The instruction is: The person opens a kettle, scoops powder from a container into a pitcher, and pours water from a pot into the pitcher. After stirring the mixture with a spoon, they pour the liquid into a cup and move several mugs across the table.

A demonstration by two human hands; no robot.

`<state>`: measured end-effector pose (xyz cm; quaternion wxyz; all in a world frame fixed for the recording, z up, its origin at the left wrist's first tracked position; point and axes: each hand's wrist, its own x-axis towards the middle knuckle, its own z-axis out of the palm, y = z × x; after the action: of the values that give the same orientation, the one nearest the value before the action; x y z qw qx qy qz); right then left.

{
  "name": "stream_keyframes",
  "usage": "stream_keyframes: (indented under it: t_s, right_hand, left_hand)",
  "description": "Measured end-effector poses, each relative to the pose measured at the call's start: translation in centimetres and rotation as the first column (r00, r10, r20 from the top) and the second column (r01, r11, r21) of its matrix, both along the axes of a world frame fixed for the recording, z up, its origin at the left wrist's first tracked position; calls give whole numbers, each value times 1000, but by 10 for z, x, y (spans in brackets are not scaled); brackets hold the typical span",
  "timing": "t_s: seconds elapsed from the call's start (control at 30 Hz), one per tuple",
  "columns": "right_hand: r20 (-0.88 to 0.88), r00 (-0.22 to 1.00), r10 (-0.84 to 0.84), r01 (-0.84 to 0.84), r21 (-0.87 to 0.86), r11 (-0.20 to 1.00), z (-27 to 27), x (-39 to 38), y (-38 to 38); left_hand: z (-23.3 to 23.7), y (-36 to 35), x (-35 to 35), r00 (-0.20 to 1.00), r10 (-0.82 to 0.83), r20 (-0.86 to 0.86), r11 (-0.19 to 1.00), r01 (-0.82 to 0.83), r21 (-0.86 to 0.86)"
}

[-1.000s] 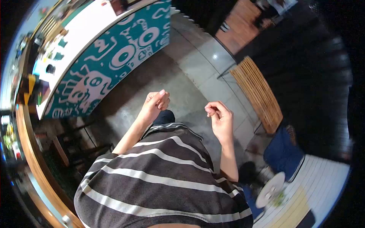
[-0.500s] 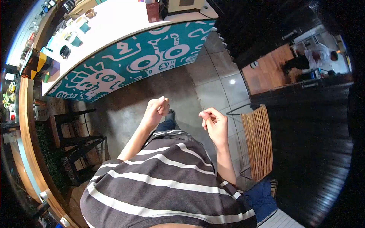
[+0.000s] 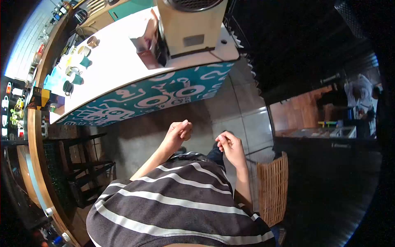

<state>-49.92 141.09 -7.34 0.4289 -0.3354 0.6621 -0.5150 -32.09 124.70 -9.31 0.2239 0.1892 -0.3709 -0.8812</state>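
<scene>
In the head view my left hand (image 3: pixel 178 134) floats in front of my striped shirt (image 3: pixel 177 201). Its fingers are curled in a loose fist, and nothing shows in them. My right hand (image 3: pixel 232 148) is held up to the right, fingers bent toward the thumb, with no object visible there. A gap separates the two hands, and neither touches anything. Ahead of both stands a white-topped counter (image 3: pixel 111 53) with a teal patterned front. The wicker chair back (image 3: pixel 273 187) is closest to my right forearm.
A beige machine (image 3: pixel 193 31) and a dark red box (image 3: pixel 148 55) stand on the counter, with several cups (image 3: pixel 76 78) farther left. Dark stools (image 3: pixel 88 168) are at left beside a wooden ledge (image 3: pixel 37 152). Another person (image 3: pixel 358 94) is beyond the dark partition at right.
The counter and machine appear nearer and lower in view as I have stepped forward. Both hands remain curled, slightly closer together. The wicker chair has slid lower in view.
</scene>
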Motion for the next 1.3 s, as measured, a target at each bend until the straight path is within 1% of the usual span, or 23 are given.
stream_keyframes:
  t_s: [0.1,0.13,0.17,0.23,0.3,0.33,0.37,0.43,0.47,0.63,0.73,0.83,0.87,0.9,0.93,0.97,1.0,1.03,1.1,1.17,1.23,1.27,1.3]
  right_hand:
    - [-6,998,56,-56,19,998,-8,-80,-13]
    - [-9,996,92,-92,15,996,-5,-107,-17]
    - [-16,991,135,-135,6,991,0,-136,-25]
    - [-46,979,200,-199,22,980,11,-189,-38]
    - [-57,959,278,-277,24,961,26,-240,-55]
    - [-4,960,281,-281,20,959,25,-263,-63]
    - [-10,954,301,-301,27,953,24,-286,-72]
    - [-30,933,358,-357,34,933,21,-328,-92]
    - [-23,926,377,-377,27,926,20,-346,-99]
    - [39,903,427,-428,33,903,21,-423,-146]
    - [-17,893,449,-448,46,893,16,-471,-186]
    - [-31,862,506,-504,52,862,8,-525,-236]
    - [9,854,520,-520,23,854,4,-543,-256]
    - [53,845,533,-533,-6,846,1,-559,-273]
    - [22,843,537,-537,-7,843,2,-576,-291]
    - [8,837,547,-547,-7,837,5,-593,-308]
    - [21,831,556,-557,26,830,12,-606,-324]
    - [44,824,565,-567,60,821,14,-616,-338]
    - [24,804,594,-593,79,801,12,-638,-369]
    - [-20,778,628,-625,78,776,15,-661,-406]
    - [124,730,672,-682,65,728,23,-681,-444]
    - [163,710,685,-699,42,714,22,-692,-464]
    - [169,693,701,-715,37,698,20,-700,-485]
  left_hand:
    - [-5,-15,-73,998,66,9,998,-67,22]
    - [-1,-15,-102,994,100,-31,995,-101,-21]
    - [1,-17,-129,991,132,8,991,-132,-35]
    - [11,-19,-182,982,188,-6,977,-186,105]
    - [13,-18,-228,975,217,-38,975,-219,-35]
    - [11,-20,-250,976,210,-57,973,-214,-91]
    - [12,-20,-267,971,230,-63,968,-235,-85]
    - [23,-29,-298,976,218,-15,976,-218,-12]
    - [19,-35,-314,974,226,-33,974,-225,12]
    - [19,-72,-390,960,279,-36,960,-277,38]
    - [4,-101,-437,962,246,-122,967,-235,101]
    - [-19,-143,-492,950,236,-204,972,-226,68]
    - [-22,-159,-511,949,228,-217,974,-219,64]
    - [-11,-174,-528,948,225,-224,974,-216,65]
    - [3,-188,-544,952,220,-214,976,-211,62]
    - [11,-204,-560,954,219,-207,976,-213,51]
    - [7,-219,-571,967,210,-141,978,-208,33]
    - [2,-230,-580,965,222,-139,975,-220,34]
    - [-2,-244,-594,928,368,-56,928,-362,91]
    - [-6,-263,-601,926,376,-49,923,-368,112]
    - [-21,-273,-613,844,533,-70,840,-517,163]
    - [-29,-279,-615,837,544,-53,822,-519,234]
    - [-26,-290,-623,825,563,-46,810,-540,231]
